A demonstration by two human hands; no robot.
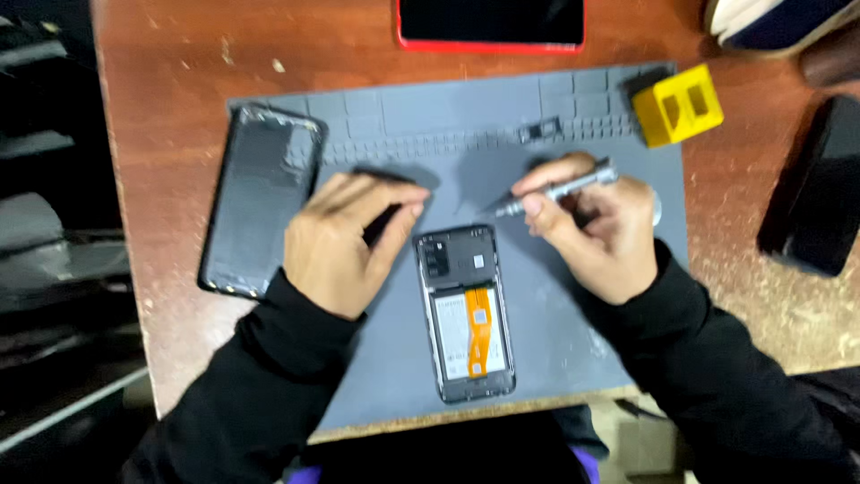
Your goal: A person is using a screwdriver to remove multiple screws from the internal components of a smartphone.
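An opened phone (pixel 466 309) with its back off lies on a grey work mat (pixel 502 125); its battery and an orange flex cable show. My right hand (pixel 596 233) grips a slim silver screwdriver (pixel 560 188), tip pointing left just above the phone's top edge. My left hand (pixel 345 237) is closed around a thin black tool (pixel 385 215) to the upper left of the phone. The removed black back cover (pixel 260 202) rests at the mat's left edge.
A yellow block (pixel 678 105) sits at the mat's top right corner. A red-edged device (pixel 491 25) lies at the table's far side, a dark object (pixel 820 193) at right. A small black part (pixel 538 132) rests on the mat's ridges.
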